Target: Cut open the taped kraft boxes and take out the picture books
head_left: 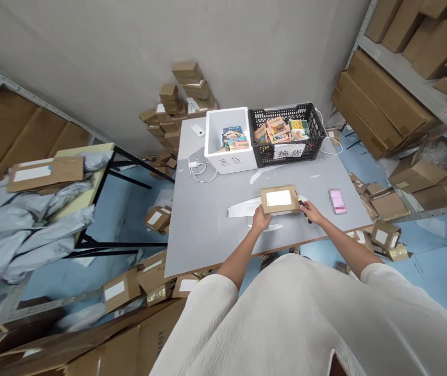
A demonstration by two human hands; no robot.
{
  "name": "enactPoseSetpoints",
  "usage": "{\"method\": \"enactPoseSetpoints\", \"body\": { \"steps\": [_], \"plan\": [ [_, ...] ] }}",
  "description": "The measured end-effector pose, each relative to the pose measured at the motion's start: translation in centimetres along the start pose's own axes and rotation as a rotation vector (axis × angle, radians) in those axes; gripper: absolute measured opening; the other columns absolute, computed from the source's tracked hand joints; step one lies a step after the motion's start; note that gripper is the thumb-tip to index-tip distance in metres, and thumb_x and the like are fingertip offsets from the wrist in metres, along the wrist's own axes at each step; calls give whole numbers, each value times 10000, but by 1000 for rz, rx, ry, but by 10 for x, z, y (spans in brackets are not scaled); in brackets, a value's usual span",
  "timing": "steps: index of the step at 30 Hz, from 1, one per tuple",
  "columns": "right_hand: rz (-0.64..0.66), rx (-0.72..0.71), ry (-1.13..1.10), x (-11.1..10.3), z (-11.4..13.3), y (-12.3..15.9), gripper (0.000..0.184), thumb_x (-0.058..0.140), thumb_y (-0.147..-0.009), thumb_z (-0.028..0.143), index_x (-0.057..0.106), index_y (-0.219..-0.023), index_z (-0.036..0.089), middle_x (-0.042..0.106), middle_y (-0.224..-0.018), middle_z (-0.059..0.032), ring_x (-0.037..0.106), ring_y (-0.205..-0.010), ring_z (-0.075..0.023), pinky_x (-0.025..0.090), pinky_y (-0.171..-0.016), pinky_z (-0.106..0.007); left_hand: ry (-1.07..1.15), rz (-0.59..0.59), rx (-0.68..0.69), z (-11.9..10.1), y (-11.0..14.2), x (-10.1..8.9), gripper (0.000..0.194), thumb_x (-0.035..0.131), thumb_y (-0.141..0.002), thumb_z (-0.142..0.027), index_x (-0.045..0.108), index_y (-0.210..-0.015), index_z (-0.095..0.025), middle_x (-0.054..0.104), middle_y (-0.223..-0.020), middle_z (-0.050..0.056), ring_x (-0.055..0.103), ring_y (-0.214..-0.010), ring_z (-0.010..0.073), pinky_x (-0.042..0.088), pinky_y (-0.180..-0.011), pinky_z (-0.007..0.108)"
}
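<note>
A small brown cardboard box (263, 195) with a white label on top rests on the grey table near its front edge. My left hand (260, 219) grips the box at its front left corner. In my right hand (311, 212) is a yellow and black utility knife (305, 210), its tip against the right side of the box. Whether the blade is out is too small to tell. Beneath and beside the box, a white worn patch (243, 208) shows on the tabletop.
Behind the box stand a white foam bin (231, 163) and a black plastic crate (262, 154), both holding books. A pink phone-like item (337, 201) lies at the table's right. A white cable (202, 177) lies left. Cardboard boxes (156, 218) crowd the floor around the table.
</note>
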State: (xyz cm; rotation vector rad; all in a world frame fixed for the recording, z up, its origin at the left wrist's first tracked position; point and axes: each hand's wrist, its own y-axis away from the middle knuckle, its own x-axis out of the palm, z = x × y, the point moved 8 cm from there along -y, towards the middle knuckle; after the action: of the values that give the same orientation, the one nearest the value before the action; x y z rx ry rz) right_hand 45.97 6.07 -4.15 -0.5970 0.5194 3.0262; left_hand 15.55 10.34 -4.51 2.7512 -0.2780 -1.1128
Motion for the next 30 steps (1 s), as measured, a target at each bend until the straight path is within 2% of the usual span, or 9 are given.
{"method": "enactPoseSetpoints", "body": {
  "steps": [4,7,12,17,19,21,24,27,30],
  "plan": [
    [-13,15,14,6,3,-2,426,615,-939,645,588,-1088,247,756,-1058,-85,725,-1037,-287,584,-1002,-496,76,89,-142,8,-1,6,671,736,-868,-181,510,-1499,-222,769,-1310,126,728,-1235,307,561,-1030,415],
    [-51,29,10,2,6,-2,402,608,-947,614,585,-1118,251,764,-1080,-82,725,-1053,-278,577,-1015,-491,109,75,-168,6,-1,1,630,710,-910,-215,496,-1502,-254,789,-1265,105,754,-1165,297,566,-984,411],
    [-120,32,-40,-15,13,-5,416,541,-974,577,553,-1227,247,774,-1146,-87,748,-1068,-247,595,-948,-418,71,-18,-134,-3,-1,-22,607,653,-1003,-453,480,-1529,-205,776,-1198,126,744,-1101,282,538,-923,373],
    [-138,42,-40,-19,18,-11,461,540,-977,583,559,-1283,239,768,-1172,-100,750,-1058,-238,610,-882,-381,14,-35,-164,-6,-3,-31,494,587,-1034,-598,566,-1380,-246,766,-1007,75,737,-998,284,511,-869,365],
    [-117,54,-31,-17,17,-12,463,548,-979,582,577,-1283,235,764,-1206,-112,749,-1061,-240,617,-884,-388,26,-27,-158,-5,-2,-27,438,567,-1051,-549,559,-1362,-241,760,-1096,95,730,-1027,277,518,-893,371],
    [-100,43,-6,-15,19,-12,476,553,-986,587,608,-1296,230,759,-1236,-124,746,-1071,-248,622,-897,-405,55,-25,-113,-6,0,-23,417,581,-1041,-448,532,-1389,-224,716,-1285,135,716,-1089,260,530,-948,379],
    [-152,-27,61,-23,32,-12,513,554,-1002,586,669,-1344,222,747,-1299,-144,732,-1128,-274,604,-988,-458,80,-30,-1,-8,5,-19,478,616,-990,-318,499,-1441,-209,595,-1478,169,676,-1210,250,538,-1022,386],
    [-205,-130,160,-31,58,-12,519,533,-1027,544,730,-1381,220,749,-1335,-145,713,-1186,-302,559,-1086,-495,49,-35,78,-9,10,-19,452,612,-978,-288,541,-1420,-230,580,-1462,149,641,-1277,268,541,-1055,408],
    [-57,-228,265,-20,89,-15,464,524,-1052,489,788,-1347,247,789,-1315,-102,717,-1199,-307,554,-1084,-466,8,-45,126,-10,11,-20,429,621,-980,-306,600,-1406,-256,583,-1431,130,631,-1286,285,523,-1106,436]
  ]
}}
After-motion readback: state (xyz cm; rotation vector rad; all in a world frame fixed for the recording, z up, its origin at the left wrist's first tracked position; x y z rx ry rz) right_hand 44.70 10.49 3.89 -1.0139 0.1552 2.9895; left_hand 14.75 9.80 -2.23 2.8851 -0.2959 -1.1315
